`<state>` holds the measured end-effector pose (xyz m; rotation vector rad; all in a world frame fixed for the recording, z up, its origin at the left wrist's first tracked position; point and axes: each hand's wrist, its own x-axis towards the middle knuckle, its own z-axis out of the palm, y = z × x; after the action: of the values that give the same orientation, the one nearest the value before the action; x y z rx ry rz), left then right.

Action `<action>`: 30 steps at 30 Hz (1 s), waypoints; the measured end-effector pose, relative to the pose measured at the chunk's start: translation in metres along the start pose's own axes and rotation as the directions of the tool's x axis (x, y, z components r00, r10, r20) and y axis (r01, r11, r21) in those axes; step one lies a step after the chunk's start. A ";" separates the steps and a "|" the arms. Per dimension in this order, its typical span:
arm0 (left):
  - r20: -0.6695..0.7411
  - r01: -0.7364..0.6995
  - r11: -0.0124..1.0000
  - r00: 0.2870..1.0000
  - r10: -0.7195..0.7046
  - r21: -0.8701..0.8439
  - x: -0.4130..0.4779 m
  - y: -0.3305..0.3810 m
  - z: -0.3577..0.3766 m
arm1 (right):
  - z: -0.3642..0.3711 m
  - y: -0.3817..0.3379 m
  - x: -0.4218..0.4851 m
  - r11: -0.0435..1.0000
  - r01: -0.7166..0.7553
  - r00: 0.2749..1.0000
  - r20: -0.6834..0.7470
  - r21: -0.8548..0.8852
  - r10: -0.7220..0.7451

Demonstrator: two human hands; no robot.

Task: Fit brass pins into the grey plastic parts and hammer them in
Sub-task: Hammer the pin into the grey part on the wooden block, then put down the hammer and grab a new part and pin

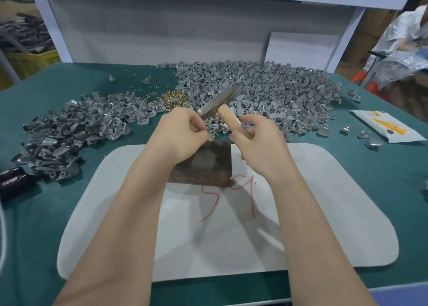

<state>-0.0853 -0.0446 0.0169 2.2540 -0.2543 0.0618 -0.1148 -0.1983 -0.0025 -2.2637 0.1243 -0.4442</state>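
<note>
My left hand (183, 132) pinches a small grey plastic part (211, 136) just above the far edge of a dark metal block (203, 166). My right hand (257, 141) grips the wooden handle of a hammer (218, 103), whose metal head is raised and tilted over the left fingers. A small heap of brass pins (172, 99) lies beyond the hands. Large piles of grey plastic parts (254, 90) spread across the green table, with another pile (69, 129) at the left.
The block sits on a white mat (324, 201) marked with red writing. A white and yellow packet (386, 126) lies at the right, black objects (14, 180) at the left edge. Another person (407, 39) sits at far right. A white back panel (162, 23) borders the green table (393, 178).
</note>
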 end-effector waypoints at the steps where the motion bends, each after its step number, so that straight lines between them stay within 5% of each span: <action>1: 0.005 0.018 0.999 1.000 -0.018 -0.039 0.000 -0.001 0.000 | 0.000 0.000 0.000 1.000 0.003 1.000 -0.005 0.008 -0.003; 5: 0.056 0.059 0.992 0.997 -0.052 -0.116 0.001 -0.001 0.002 | 0.001 0.004 -0.001 1.000 -0.007 1.000 0.002 0.020 0.007; 13: 0.092 0.005 1.000 0.996 -0.008 0.026 0.001 -0.002 0.003 | 0.002 0.017 0.002 0.974 -0.147 0.981 0.097 -0.175 0.166; 23: 0.178 -0.016 0.980 0.984 -0.020 0.196 -0.002 0.000 0.005 | 0.002 0.021 0.004 0.974 -0.186 0.977 0.083 -0.128 0.198; 30: 0.189 -0.030 0.981 0.982 -0.007 0.194 -0.002 0.000 0.003 | 0.004 0.021 0.001 0.921 -0.140 0.968 0.145 -0.363 0.205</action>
<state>-0.0870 -0.0469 0.0144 2.4579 -0.3776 -0.1278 -0.1108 -0.2099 -0.0205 -2.6026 0.3314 -0.1256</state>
